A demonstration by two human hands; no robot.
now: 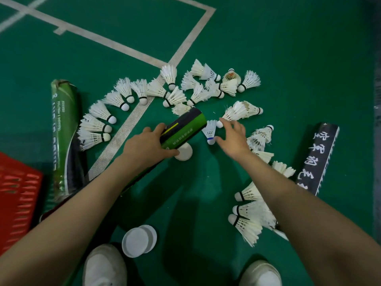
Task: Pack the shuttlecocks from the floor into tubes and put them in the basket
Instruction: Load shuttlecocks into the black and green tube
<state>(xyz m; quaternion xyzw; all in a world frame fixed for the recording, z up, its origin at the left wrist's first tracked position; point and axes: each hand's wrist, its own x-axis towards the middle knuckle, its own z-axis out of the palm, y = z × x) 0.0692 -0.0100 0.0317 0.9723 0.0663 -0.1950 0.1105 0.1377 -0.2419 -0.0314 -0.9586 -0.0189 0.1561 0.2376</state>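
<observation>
— What takes up most of the view?

— A green court floor (288, 48) with white lines. A red basket (18, 195) sits at the left edge, partly out of view. Just right of it a green tube (64, 131) lies on the floor, and a black tube (317, 157) with white lettering lies well apart, far to the right.

— And the hands?

— The left hand (148, 145) is wrapped around a green-and-black tube (185, 129), held tilted with its far end toward the pile. The right hand (233, 137) has its fingers spread and grips nothing. Its thumb tip is at the cork of a blue-banded shuttlecock (209, 131) lying just beside the held tube's far end.

— Where are the rest?

— The white shuttlecocks (119, 98) lie on the floor in an arc from the green tube across the top. More are strung down the right side (247, 213), beside the right forearm. I cannot tell whether any are inside the tubes.

— Anything smaller?

— Two white shoes (105, 265) at the bottom, two overlapping white caps (136, 241) between them, and a single cap (184, 151) on the floor just beneath the left hand.
</observation>
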